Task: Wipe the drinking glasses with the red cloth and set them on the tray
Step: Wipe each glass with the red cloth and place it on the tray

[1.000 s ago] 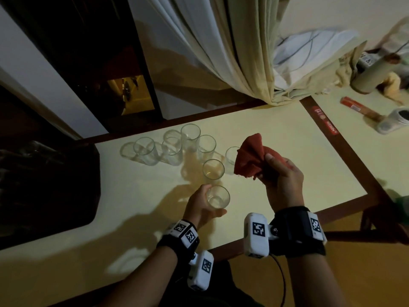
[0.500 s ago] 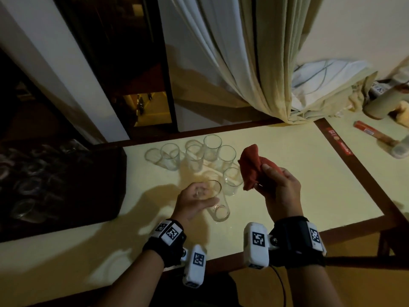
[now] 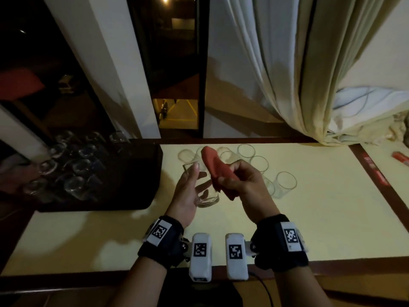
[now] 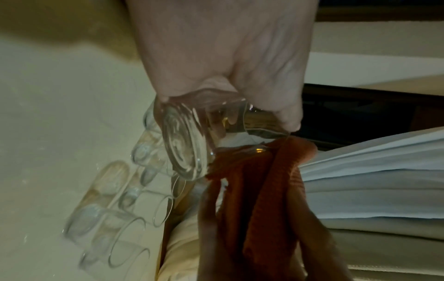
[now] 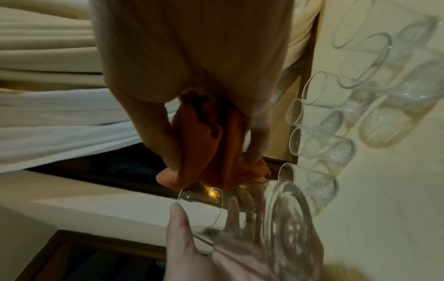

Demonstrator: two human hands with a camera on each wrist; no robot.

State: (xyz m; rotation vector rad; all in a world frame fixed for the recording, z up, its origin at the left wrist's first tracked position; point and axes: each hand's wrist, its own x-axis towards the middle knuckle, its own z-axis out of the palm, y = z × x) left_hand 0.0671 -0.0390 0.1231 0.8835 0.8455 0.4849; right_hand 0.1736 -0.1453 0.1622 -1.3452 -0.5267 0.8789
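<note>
The clear cylindrical drinking glass point(image 3: 202, 187) has been lifted off the cream table point(image 3: 321, 218), gripped by the left hand point(image 3: 188, 191); the bunched red cloth point(image 3: 218, 169), clutched by the right hand point(image 3: 245, 182), meets its rim; the dark tray point(image 3: 132, 178) lies left, near the edge.

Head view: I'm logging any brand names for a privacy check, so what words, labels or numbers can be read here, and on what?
No text reads clearly.
Red strip along the table's dark border: pale lettering, too blurred to read.
Red object at the far right edge: no marking can be made out.
Wrist bands and camera units: square black-and-white code markers only, no words or numbers.
Glasses, red cloth, tray: no print visible.
</note>
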